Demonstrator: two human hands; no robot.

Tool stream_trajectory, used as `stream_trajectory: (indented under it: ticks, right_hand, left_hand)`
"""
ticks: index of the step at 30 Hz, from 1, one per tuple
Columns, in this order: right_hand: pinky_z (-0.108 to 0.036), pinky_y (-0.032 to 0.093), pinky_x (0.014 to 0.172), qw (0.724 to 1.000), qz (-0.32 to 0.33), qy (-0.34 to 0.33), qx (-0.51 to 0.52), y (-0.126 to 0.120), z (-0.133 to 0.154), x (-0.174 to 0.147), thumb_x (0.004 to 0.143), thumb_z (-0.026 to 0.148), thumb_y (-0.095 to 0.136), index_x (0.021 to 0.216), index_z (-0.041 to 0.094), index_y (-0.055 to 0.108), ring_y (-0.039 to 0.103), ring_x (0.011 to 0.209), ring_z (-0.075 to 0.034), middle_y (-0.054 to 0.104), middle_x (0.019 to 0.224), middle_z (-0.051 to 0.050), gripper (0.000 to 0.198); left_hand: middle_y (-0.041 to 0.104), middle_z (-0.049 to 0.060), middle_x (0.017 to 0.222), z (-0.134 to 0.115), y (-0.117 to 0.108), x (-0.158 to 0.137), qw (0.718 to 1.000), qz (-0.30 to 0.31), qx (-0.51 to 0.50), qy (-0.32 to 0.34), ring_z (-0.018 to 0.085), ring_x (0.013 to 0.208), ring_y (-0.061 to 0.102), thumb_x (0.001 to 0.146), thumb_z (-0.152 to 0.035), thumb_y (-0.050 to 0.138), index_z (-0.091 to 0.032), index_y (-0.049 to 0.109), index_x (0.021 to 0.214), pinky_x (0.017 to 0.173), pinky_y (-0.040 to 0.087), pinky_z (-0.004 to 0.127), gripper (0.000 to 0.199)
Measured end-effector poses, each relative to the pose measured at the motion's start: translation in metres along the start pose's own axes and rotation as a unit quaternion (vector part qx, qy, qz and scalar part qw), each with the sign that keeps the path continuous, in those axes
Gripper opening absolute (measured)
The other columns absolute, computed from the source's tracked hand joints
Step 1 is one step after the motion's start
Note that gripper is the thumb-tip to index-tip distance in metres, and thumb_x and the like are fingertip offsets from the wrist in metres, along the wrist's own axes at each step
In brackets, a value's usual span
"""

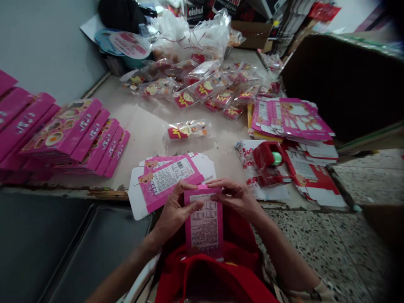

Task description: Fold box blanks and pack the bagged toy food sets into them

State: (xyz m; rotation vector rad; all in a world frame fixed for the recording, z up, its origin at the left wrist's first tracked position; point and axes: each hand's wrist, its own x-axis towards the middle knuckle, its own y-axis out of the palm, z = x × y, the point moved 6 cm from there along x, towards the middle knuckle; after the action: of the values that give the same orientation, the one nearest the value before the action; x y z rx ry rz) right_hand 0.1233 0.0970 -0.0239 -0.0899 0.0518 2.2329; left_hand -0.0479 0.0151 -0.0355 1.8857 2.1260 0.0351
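A pink printed box [204, 227] stands upright over my lap, its white label panel facing me. My left hand [176, 210] grips its upper left side, thumb across the front. At the top right edge, my right hand [238, 198] pinches the box, fingers over the top. Just beyond my left hand, flat pink cartons [170, 179] with white flaps lie overlapped at the table's edge. One clear sachet with a red and yellow label [187, 130] lies alone on the table behind them.
Stacked pink boxes [72, 134] stand at the left. Many clear sachets [202, 86] are heaped at the back. Flat pink cartons [299, 118], red cartons [315, 176] and a red tape dispenser [268, 162] lie at the right. A large open cardboard box [344, 84] stands beyond.
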Motion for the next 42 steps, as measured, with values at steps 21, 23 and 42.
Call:
stream_trajectory:
  ticks: [21, 23, 42]
  right_hand:
    - [-0.031, 0.045, 0.068, 0.926, -0.349, 0.105, -0.102, -0.161, 0.056, -0.056, 0.060, 0.049, 0.091, 0.069, 0.019, 0.077, 0.059, 0.068, -0.016, 0.072, 0.071, -0.002, 0.035]
    - [-0.031, 0.045, 0.071, 0.913, -0.392, 0.068, -0.092, -0.157, 0.063, -0.069, 0.063, 0.046, 0.091, 0.069, 0.020, 0.077, 0.060, 0.072, -0.016, 0.072, 0.075, -0.002, 0.030]
    - [-0.029, 0.042, 0.061, 0.915, -0.395, 0.056, -0.057, -0.159, -0.004, -0.112, 0.069, 0.050, 0.088, 0.077, 0.018, 0.071, 0.057, 0.062, -0.015, 0.068, 0.066, 0.000, 0.038]
  left_hand:
    - [0.069, 0.003, 0.104, -0.070, 0.063, 0.021, 0.936, -0.001, 0.172, 0.306, 0.016, 0.093, 0.066, 0.099, -0.023, 0.060, -0.023, 0.059, 0.099, 0.078, 0.051, 0.025, 0.001]
    - [0.069, 0.002, 0.102, -0.071, 0.066, 0.026, 0.936, 0.011, 0.188, 0.298, 0.015, 0.089, 0.065, 0.100, -0.024, 0.060, -0.023, 0.059, 0.097, 0.075, 0.050, 0.025, 0.003]
    - [0.053, -0.005, 0.067, -0.041, 0.123, 0.094, 0.957, 0.181, 0.214, 0.072, 0.011, 0.056, 0.049, 0.095, -0.055, 0.060, -0.019, 0.058, 0.090, 0.052, 0.037, 0.020, 0.036]
